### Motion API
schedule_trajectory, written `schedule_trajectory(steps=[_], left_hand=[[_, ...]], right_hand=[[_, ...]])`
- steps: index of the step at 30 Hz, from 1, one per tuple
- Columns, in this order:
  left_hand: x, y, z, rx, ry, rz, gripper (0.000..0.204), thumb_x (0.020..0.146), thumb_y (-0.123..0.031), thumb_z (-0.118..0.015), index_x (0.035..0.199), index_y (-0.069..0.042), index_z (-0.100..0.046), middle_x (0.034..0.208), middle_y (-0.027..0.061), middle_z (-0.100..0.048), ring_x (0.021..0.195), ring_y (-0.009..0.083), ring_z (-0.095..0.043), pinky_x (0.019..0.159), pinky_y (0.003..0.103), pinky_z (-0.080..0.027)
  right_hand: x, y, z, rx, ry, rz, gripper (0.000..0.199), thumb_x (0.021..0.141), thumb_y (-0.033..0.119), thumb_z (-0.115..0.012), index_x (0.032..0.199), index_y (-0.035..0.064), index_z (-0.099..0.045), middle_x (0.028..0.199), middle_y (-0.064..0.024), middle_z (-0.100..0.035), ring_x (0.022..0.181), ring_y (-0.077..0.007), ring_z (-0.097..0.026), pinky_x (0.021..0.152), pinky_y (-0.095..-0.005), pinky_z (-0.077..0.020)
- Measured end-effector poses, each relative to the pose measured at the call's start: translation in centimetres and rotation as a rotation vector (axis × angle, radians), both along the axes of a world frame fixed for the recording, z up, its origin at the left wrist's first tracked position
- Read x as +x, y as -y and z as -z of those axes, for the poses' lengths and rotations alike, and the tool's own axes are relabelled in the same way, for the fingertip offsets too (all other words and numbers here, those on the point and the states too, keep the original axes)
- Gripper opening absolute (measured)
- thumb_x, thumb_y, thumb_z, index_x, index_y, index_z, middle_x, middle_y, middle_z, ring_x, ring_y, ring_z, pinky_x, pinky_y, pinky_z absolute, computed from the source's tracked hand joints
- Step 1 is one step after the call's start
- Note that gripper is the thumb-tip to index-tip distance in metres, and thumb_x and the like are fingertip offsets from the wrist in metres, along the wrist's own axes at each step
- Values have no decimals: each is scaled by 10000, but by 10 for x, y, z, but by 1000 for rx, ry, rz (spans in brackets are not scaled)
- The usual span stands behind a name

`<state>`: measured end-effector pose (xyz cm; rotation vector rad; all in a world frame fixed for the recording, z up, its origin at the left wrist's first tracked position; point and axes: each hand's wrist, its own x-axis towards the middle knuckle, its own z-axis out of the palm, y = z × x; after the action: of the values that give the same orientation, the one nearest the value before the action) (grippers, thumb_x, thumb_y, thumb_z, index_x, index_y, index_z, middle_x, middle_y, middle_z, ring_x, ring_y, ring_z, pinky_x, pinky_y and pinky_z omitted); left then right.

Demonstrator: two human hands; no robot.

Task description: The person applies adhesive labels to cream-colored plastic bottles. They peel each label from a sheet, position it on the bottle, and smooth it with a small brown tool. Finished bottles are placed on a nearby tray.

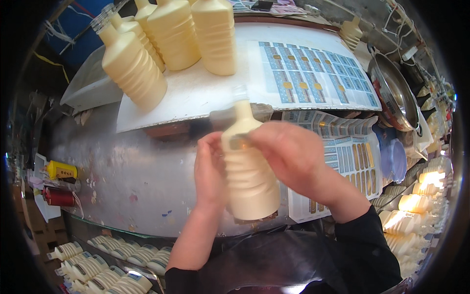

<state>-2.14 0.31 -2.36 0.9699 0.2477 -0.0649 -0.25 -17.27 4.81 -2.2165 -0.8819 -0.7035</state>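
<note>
A cream plastic bottle (252, 191) with a ribbed body and a clear threaded neck stands nearly upright before me, slightly tilted. My left hand (210, 166) grips its left side, fingers curled behind it. At the bottle's shoulder, the fingers of my right hand (293, 152) are pinched together over a small grey and gold label (240, 142), which lies against the bottle's front. Motion blurs the right hand, so the label's edges are unclear. Beyond the bottle, a sheet of blue and gold labels (313, 73) lies on a white board (196, 93).
Several cream bottles (215, 39) stand on the board at the far left. More label sheets (342, 152) lie right of my hands. A metal pan (399, 90) leans at the right. Rows of bottles (411, 220) fill the right and lower left. A yellow container (62, 170) sits at left.
</note>
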Motion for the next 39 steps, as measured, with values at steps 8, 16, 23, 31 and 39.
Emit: schedule_trajectory(steps=[8,16,23,31,39], left_hand=[[-4,-5,6,-87,9,30,546,1132,-457,-287,1291,-2,-543,1243,115,-613,1150,206,-592,1043,371,-471],[-8,-4,3,-230,-30,36,513,1139,-427,-279,1336,-35,-546,1229,98,-613,1152,190,-578,1052,375,-460],[-11,4,-10,8,6,49,332,1098,-327,-505,1276,-47,-512,1195,80,-583,1063,134,-571,951,317,-511],[-7,4,-1,77,27,24,307,1031,-206,-594,1274,-51,-487,1176,74,-559,1061,138,-570,913,298,-514],[-13,12,-27,-59,-79,9,247,1118,-245,-395,1277,-91,-505,1043,13,-556,944,101,-553,875,289,-493]], right_hand=[[-16,-28,-4,-254,253,-179,264,700,89,-677,948,1,-660,855,-75,-603,782,-218,-644,665,-340,-521],[-20,-38,-5,-288,-98,-168,211,797,87,-675,983,-7,-639,897,-144,-657,870,-271,-692,702,-365,-545],[22,-40,-7,436,-401,149,347,925,51,-531,1263,5,-470,1129,-290,-638,1021,-500,-632,897,-532,-506],[23,-23,9,203,-468,346,360,963,53,-504,1317,-10,-481,1211,-246,-610,1122,-414,-613,1006,-448,-476],[12,-56,-1,26,-375,333,344,958,8,-526,1299,-3,-482,1185,-241,-585,1105,-418,-618,952,-460,-505]])
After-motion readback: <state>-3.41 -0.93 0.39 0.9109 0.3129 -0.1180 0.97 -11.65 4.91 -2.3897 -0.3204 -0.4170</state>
